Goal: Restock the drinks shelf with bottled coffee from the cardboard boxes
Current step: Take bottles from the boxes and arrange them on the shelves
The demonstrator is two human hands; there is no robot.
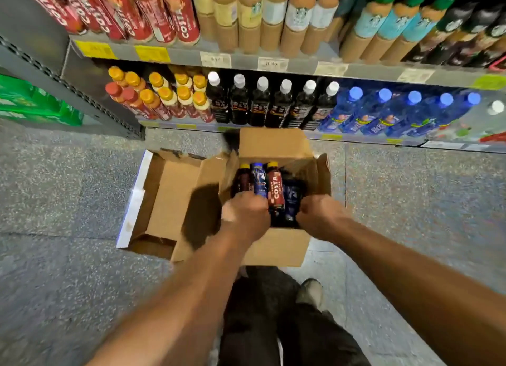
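Observation:
An open cardboard box (273,144) stands on the floor in front of the shelf and holds several coffee bottles lying side by side. My left hand (245,215) reaches into it, fingers curled round the lower end of a blue-label bottle (259,178), next to a dark bottle with a yellow cap (243,178). A red Costa bottle (275,189) lies between my hands. My right hand (320,215) is curled round a dark blue bottle (291,196) at the box's right side; its fingertips are hidden.
An empty open box (175,196) sits just left of the full one. The bottom shelf (356,139) carries rows of orange-capped, white-capped and blue-capped bottles; the shelf above (301,64) carries red Costa and beige bottles. Green packs (35,105) stand at the left. My legs are below the box.

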